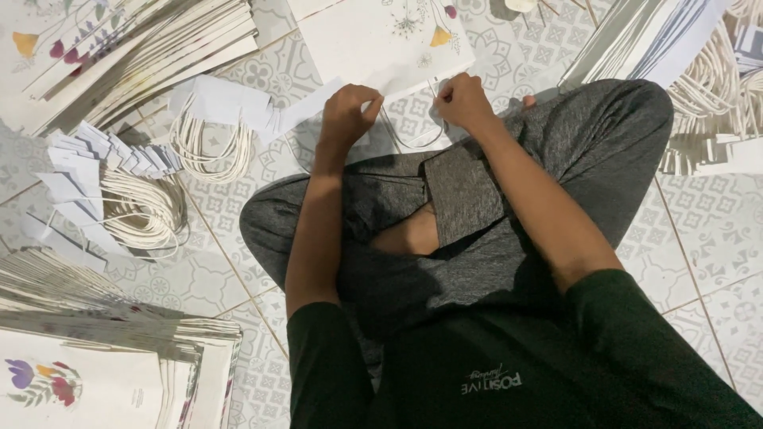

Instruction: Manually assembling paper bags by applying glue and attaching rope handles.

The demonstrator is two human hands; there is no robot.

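I sit cross-legged on a patterned tile floor. A flat white paper bag [373,40] printed with flowers lies in front of my knees. My left hand [348,111] is closed on a white paper strip [306,107] with a cord handle, at the bag's near edge. My right hand [462,99] pinches the same near edge of the bag, fingers curled. A white cord loop [413,135] hangs between the two hands.
Stacks of flat flowered bags lie at the upper left [119,48] and lower left [95,373]. Bundles of cord handles on paper strips [143,199] sit to the left; more lie at the right [715,87]. My grey-trousered legs [477,206] fill the middle.
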